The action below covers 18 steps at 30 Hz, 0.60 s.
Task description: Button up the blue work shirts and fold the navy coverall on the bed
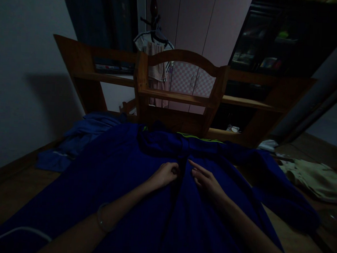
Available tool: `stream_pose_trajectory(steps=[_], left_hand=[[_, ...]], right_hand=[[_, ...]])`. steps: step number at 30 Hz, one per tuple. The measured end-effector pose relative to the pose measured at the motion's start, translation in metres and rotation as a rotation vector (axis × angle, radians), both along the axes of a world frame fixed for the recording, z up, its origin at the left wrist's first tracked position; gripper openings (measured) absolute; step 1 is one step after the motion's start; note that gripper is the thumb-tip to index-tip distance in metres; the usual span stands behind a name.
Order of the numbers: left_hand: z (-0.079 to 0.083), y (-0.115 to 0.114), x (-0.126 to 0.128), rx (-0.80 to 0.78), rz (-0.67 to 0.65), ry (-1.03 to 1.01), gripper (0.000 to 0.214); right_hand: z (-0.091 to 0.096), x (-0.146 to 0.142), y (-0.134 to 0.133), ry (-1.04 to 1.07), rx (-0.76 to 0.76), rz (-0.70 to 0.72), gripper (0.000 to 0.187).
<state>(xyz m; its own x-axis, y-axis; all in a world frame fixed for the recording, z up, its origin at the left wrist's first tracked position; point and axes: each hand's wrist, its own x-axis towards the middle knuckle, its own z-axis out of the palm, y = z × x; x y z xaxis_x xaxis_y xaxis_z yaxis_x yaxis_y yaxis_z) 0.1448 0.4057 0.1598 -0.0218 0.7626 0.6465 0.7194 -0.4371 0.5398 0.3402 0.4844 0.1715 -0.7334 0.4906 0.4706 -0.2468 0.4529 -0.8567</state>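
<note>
A dark blue jacket (111,176) with a yellow-green trim lies spread out before me, collar toward the headboard. Its front opening runs down the middle as a dark line. At the left edge of this opening, just below the collar, my left hand (167,173) is closed, thumb and fingers curled on the cloth. Across the opening, my right hand (206,179) has its index finger stretched toward the collar and the others bent. No cloth shows between its fingers; their tips are dim against the fabric. A bracelet (99,217) circles my left wrist.
Beyond the jacket stands a wooden headboard (180,99) with shelves. A crumpled blue cloth (93,129) lies at the left by the wall. Pale cloth (316,177) is at the right, past the jacket's sleeve (285,193). Clothes on a hanger (156,48) hang behind. The room is dim.
</note>
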Motion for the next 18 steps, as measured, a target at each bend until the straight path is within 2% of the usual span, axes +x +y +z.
stream_pose_trajectory(steps=[4, 9, 14, 18], left_hand=[[-0.001, -0.001, 0.008, 0.087, 0.032, 0.086, 0.032], [-0.004, 0.004, 0.007, 0.066, 0.069, 0.089, 0.025], [0.009, 0.008, 0.010, -0.033, 0.003, -0.193, 0.014], [0.023, 0.013, 0.015, 0.156, -0.021, -0.392, 0.011]], right_hand=[[0.008, 0.000, 0.002, 0.112, -0.126, 0.069, 0.065], [0.017, -0.001, 0.013, 0.109, -0.117, 0.118, 0.065], [0.017, -0.005, 0.014, 0.175, -0.120, 0.162, 0.060], [0.019, -0.001, 0.008, 0.186, -0.074, 0.161, 0.054]])
